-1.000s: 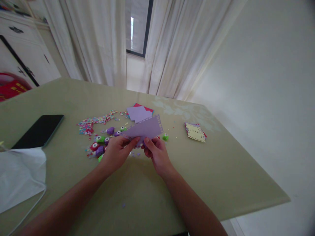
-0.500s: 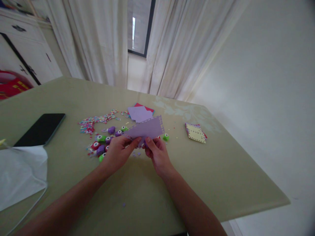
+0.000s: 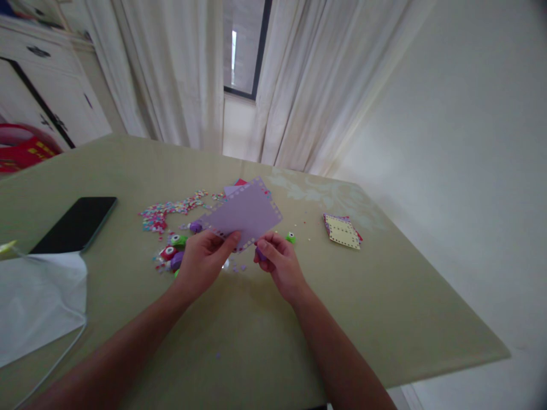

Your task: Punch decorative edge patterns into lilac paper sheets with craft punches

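Observation:
A sheet of purple paper with punched holes along its edges is pinched in my left hand, thumb on top. My right hand is closed around a small purple paper punch just off the paper's lower right edge. Most of that punch is hidden by the fingers. Behind my left hand lie several small punches with eyes, among them a green punch, a red punch and a purple punch. Another green punch stands beyond my right hand.
Multicoloured confetti is spread at the back left. Purple and red paper lies behind the held sheet. A stack of hole-edged cards, a yellow one uppermost, lies to the right. A phone and a white face mask are at the left.
The purple sheet has turned and tipped up, showing more of its face. My right hand has moved slightly right with the punch, away from the paper's edge.

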### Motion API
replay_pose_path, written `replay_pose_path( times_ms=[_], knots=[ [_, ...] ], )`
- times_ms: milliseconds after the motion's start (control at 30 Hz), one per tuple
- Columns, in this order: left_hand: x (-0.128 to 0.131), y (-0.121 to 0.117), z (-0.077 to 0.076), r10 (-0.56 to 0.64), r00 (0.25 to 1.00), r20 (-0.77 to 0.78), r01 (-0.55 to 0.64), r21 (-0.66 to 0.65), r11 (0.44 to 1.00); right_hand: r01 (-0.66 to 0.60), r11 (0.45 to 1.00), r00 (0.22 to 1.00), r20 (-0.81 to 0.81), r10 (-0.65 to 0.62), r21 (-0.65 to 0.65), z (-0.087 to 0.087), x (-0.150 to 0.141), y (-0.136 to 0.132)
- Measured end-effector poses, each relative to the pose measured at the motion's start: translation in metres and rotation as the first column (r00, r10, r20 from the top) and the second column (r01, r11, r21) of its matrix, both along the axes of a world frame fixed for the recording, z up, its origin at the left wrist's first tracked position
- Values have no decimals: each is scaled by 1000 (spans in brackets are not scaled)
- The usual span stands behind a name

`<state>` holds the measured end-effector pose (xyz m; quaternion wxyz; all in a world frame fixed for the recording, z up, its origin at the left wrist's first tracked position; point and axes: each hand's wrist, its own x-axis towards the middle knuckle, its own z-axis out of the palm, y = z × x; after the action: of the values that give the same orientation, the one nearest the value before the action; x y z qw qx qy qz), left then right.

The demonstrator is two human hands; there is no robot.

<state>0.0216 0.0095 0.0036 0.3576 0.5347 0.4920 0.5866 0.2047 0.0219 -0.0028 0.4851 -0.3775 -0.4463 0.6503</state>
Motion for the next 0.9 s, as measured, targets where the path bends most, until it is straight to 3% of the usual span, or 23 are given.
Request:
replay_pose_path(
  times_ms=[100,200,333,433,533,633,700,800,900],
  knots=[
    [0,-1,2,18,1000,23,-18,4,1000,-147,986,978,161,133,76,5,10,3],
    [1,-3,6,40,999,22,-40,17,999,-299,934,866,466,180,195,5,16,4],
    [2,-5,12,53,998,42,-54,33,998,-404,838,590,804,-69,368,-6,10,0],
    [1,-4,14,50,996,75,-53,36,998,-441,802,354,899,-257,403,-17,1,0],
    [-3,-1,15,66,991,115,-70,27,997,-437,797,211,909,-359,416,-23,-5,2],
    [-9,4,17,150,974,172,-157,24,987,-440,772,168,886,-432,460,-23,-14,1],
    [-13,6,18,204,959,197,-209,3,978,-497,717,200,869,-453,488,-23,-25,-4],
    [-17,8,18,234,950,206,-234,-28,972,-617,590,282,846,-453,521,-29,-43,-14],
    [-17,8,14,210,954,216,-212,-13,977,-637,562,287,838,-464,528,-38,-54,-19]
  ],
)
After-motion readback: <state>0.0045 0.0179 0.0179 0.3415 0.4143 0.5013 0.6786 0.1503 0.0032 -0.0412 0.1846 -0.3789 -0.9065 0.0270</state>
